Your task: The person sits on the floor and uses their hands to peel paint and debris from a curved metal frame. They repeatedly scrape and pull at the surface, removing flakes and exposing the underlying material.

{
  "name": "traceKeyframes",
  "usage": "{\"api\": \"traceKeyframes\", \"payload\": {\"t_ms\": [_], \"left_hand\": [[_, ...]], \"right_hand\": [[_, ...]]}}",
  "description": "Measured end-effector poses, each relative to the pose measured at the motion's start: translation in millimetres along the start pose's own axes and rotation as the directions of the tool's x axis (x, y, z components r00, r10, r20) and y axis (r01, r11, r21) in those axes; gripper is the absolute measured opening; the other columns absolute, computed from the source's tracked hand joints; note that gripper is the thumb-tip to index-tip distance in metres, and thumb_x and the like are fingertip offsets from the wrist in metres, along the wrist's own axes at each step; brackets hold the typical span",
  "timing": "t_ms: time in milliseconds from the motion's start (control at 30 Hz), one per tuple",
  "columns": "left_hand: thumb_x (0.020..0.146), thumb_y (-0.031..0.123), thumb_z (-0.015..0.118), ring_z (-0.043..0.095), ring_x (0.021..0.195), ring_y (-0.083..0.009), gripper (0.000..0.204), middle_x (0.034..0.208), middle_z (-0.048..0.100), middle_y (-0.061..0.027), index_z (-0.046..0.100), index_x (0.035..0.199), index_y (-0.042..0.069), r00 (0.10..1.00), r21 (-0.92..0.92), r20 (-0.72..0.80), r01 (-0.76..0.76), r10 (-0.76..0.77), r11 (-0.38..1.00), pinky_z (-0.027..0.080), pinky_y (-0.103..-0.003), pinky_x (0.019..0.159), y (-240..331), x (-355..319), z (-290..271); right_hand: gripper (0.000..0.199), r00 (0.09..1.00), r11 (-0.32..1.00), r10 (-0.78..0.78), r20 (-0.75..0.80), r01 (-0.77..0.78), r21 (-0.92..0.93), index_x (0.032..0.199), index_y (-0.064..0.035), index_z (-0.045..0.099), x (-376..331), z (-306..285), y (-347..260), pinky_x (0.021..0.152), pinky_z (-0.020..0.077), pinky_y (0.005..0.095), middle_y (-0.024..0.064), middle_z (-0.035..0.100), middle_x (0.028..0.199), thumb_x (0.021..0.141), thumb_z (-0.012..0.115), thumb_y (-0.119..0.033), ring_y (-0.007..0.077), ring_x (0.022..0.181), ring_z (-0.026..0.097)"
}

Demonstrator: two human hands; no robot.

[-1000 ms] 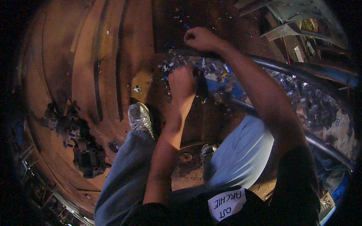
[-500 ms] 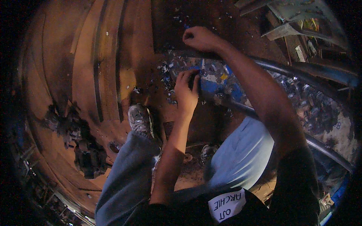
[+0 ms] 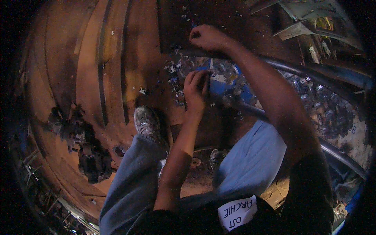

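My left hand (image 3: 195, 91) is over the near left end of a blue-and-white printed sheet (image 3: 244, 92). Its fingers curl toward the thumb, closed; whatever lies between the fingertips is too dark to make out. Farther off, beyond a dark tube (image 3: 274, 63), my right hand (image 3: 208, 38) is closed with thumb and fingers curled into a ring. Anything in its grip is hidden or too small to name. Small dark and shiny pieces (image 3: 329, 111) lie strewn on the sheet, which runs between the dark tube and a second tube (image 3: 250, 111) on the near side.
Light scraps (image 3: 172, 70) litter the brown ground beside the sheet. Long curved brown panels (image 3: 88, 74) lie at left, with a dark lumpy heap (image 3: 92, 158) below them. My shoe (image 3: 146, 121) stands near my left forearm. Bent metal sheets (image 3: 299, 29) rise at far right.
My left hand has shifted slightly, and its fingers have drawn closer to the thumb. The right hand has risen a little in the picture, still closed.
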State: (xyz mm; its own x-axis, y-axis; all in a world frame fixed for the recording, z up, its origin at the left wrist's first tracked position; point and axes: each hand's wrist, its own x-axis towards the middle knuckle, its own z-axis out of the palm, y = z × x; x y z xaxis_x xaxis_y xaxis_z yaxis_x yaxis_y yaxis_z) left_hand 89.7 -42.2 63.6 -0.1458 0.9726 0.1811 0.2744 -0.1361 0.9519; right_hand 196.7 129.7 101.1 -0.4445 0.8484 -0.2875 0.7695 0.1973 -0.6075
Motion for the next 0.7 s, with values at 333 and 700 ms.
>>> {"api": "traceKeyframes", "payload": {"t_ms": [333, 700], "left_hand": [[0.080, 0.000, 0.063, 0.059, 0.087, -0.0323, 0.015, 0.093, 0.059, -0.0148, 0.062, 0.095, 0.001, 0.998, 0.057, -0.026, -0.052, 0.054, 0.997, 0.047, -0.036, 0.077, -2.2, -0.3, 1.9], [0.084, -0.001, 0.057, 0.058, 0.093, -0.0334, 0.021, 0.099, 0.058, -0.0174, 0.062, 0.104, 0.000, 0.999, 0.046, 0.030, -0.035, 0.033, 0.998, 0.047, -0.037, 0.081, 4.7, 0.0, -4.0]], "right_hand": [[0.025, 1.000, 1.000, 0.001, 0.021, 0.000, -0.031, 0.096, -0.0063, 0.068, -1.8, -3.6, -1.8, 0.082, 0.0492, 0.0370, 0.0132, 0.068, 0.096, 0.081, 0.061, -0.024, 0.0268, 0.091, 0.065], [0.025, 1.000, 0.999, -0.028, 0.008, 0.027, 0.021, 0.097, -0.0047, 0.067, 0.7, 0.2, 5.3, 0.083, 0.0489, 0.0360, 0.0139, 0.068, 0.096, 0.081, 0.060, -0.023, 0.0249, 0.090, 0.064]]}}
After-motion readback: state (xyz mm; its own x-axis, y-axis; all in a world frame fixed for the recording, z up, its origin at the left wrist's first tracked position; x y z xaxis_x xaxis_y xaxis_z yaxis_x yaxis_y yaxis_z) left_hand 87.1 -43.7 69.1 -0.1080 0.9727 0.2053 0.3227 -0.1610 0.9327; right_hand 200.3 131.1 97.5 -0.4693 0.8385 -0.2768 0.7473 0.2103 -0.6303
